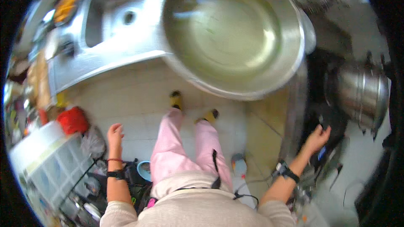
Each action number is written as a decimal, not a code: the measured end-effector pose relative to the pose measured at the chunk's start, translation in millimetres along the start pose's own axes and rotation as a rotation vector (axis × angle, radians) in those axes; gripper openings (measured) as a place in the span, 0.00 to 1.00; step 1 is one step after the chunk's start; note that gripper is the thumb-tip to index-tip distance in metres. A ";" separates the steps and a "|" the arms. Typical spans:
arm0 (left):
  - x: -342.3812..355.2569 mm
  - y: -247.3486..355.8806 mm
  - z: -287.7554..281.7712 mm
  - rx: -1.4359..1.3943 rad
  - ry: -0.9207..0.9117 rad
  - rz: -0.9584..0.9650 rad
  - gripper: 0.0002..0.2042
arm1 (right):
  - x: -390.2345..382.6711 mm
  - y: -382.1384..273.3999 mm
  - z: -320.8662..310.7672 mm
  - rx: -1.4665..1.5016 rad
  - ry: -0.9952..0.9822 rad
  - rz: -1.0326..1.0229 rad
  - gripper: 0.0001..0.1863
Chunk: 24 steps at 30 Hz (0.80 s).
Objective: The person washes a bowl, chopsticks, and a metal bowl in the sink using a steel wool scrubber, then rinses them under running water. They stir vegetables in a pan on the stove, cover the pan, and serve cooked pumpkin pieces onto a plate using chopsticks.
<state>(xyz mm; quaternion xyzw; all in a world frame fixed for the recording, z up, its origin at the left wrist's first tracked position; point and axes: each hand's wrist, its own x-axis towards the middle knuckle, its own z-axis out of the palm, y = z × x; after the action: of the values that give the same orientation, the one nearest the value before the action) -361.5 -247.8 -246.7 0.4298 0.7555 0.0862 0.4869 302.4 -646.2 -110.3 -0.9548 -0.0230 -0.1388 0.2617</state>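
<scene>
My left hand (115,136) hangs in the air over the floor at the left, its fingers loosely bent and apart with nothing seen in them. At the right, my right hand (318,138) reaches out with fingers apart, close to the dark edge of what looks like a stove (330,117). Whether its fingertips touch that edge I cannot tell. Just beyond it stands a shiny metal pot (362,92). A large round metal basin (294,65), holding pale greenish water, fills the far middle, away from both hands.
A steel sink (145,44) lies at the far left. Near the left are white plastic drawers (54,168), a red bag (73,120) and a light blue bowl (144,170). A bottle (239,166) stands on the floor beside the yellowish cabinet (267,122). Cables lie at the lower right.
</scene>
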 end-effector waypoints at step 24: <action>162.5 323.0 -208.1 0.296 -0.209 0.652 0.11 | -359.8 -657.8 138.9 0.238 -1.262 -1.301 0.18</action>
<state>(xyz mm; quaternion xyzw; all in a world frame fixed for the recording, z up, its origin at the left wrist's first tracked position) -372.8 130.2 -70.6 0.7199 0.5297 0.0823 0.4410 -84.7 1.4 0.0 -0.6189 -0.7097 0.2921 0.1675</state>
